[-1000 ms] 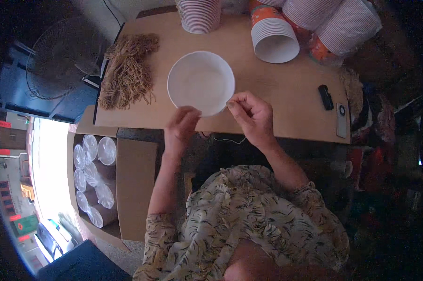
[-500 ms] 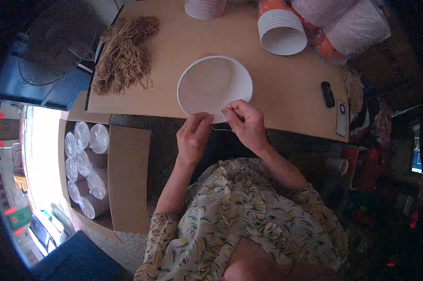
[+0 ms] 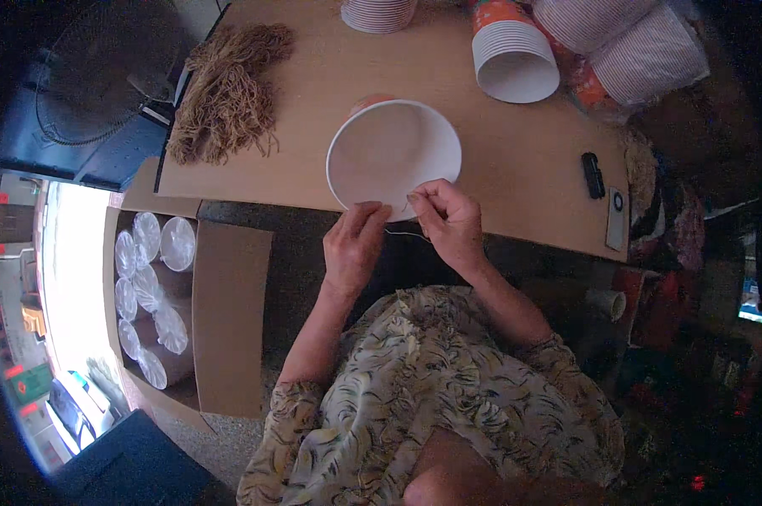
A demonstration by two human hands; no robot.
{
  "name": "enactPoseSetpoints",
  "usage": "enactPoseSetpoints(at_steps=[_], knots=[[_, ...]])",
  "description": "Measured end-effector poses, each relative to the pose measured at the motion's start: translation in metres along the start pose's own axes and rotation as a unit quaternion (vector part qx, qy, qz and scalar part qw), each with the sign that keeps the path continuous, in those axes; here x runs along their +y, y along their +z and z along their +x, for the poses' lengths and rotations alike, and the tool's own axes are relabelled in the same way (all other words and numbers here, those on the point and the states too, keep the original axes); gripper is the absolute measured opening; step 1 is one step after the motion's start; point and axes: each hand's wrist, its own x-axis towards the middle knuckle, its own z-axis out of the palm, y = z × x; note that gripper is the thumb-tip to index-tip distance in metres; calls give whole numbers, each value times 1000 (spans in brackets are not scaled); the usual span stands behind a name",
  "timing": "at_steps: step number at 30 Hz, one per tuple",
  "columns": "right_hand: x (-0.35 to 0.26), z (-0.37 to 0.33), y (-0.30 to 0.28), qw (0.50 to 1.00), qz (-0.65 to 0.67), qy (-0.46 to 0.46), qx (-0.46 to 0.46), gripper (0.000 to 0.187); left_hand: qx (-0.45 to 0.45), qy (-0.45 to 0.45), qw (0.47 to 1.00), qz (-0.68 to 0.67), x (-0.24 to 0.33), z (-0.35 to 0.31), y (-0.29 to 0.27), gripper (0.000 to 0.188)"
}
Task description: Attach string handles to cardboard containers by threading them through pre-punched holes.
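Observation:
A large white paper tub lies tipped on the table near its front edge, its open mouth facing me. My left hand is closed at the tub's lower rim, fingertips pinched together. Close beside it on the right, my right hand pinches thumb against forefinger at the same rim. A thin white string sags in a curve below the rim, running from one hand to the other. Its ends are hidden by my fingers, and a very fine strand shows between the fingertips.
Brown twine strands lie heaped at the table's left. Stacked tubs and bagged tub stacks stand back right. A black tool lies near the right edge. Left of me, an open carton holds plastic-wrapped stacks.
The whole view has shifted slightly. Both hands keep their pinched pose at the tub's rim, the right fingertips a touch farther from the left ones.

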Motion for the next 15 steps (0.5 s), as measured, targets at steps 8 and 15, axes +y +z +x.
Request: enactPoseSetpoints(at_steps=[8,15], knots=[[11,2,-1,1000,-9,8,-9,11,8,2,1000,4,1,3,-1,26],[5,4,-1,1000,7,22,-10,11,6,-1,1000,9,0,1,-1,25]])
